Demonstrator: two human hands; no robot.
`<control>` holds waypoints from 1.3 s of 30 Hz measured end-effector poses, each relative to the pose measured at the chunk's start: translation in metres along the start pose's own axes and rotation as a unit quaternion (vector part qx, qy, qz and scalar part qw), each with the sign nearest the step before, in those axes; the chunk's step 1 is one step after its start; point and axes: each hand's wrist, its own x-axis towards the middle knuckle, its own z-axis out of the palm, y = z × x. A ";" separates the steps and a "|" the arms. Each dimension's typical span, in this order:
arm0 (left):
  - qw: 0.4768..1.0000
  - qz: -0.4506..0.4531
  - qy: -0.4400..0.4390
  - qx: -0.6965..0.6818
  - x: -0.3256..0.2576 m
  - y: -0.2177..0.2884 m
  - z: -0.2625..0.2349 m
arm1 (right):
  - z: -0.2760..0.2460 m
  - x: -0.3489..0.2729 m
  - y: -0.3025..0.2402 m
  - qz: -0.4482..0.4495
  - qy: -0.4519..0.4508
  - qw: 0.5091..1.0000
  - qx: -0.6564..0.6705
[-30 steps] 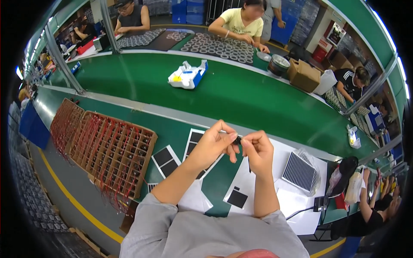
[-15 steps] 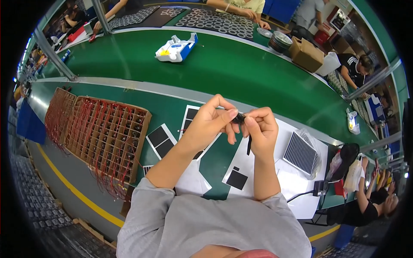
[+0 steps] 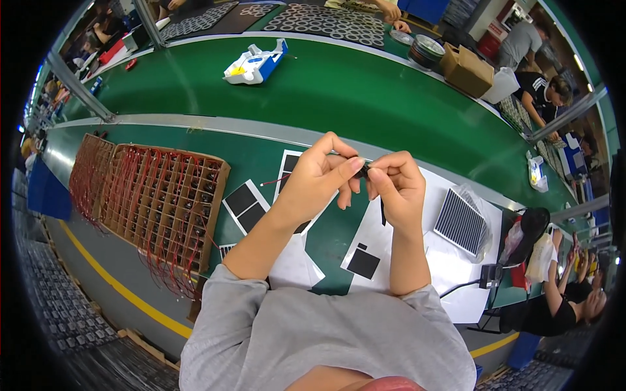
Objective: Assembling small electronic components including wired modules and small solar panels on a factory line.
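Note:
Above the table's middle, both my hands meet at a small black part (image 3: 363, 171), mostly covered by the fingertips. My left hand (image 3: 321, 174) pinches it from the left with thumb and forefinger. On the other side my right hand (image 3: 399, 186) grips it with closed thumb and fingers. A narrow black strip (image 3: 383, 212) hangs below the right hand; its upper end is hidden. Beside my left wrist a thin red wire (image 3: 277, 180) with a white tip sticks out. White sheets with black rectangles (image 3: 246, 206) lie under my left forearm.
Cardboard divider trays (image 3: 163, 202) with black parts and red wires stand at left. A striped black panel (image 3: 462, 221) in clear plastic and a black adapter (image 3: 489, 276) lie at right. Beyond, a green conveyor (image 3: 365, 98) bears a white-and-blue housing (image 3: 255, 63). Several people sit around.
The white-and-blue housing appears slightly farther left on the conveyor. My hands stay on the small black part, with a slight shift of fingers. The red wire shows more clearly beside my left wrist.

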 end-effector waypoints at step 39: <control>0.991 -0.002 0.009 -0.132 0.005 0.003 -0.001 | -0.013 0.008 -0.008 -0.013 -0.061 0.981 -0.185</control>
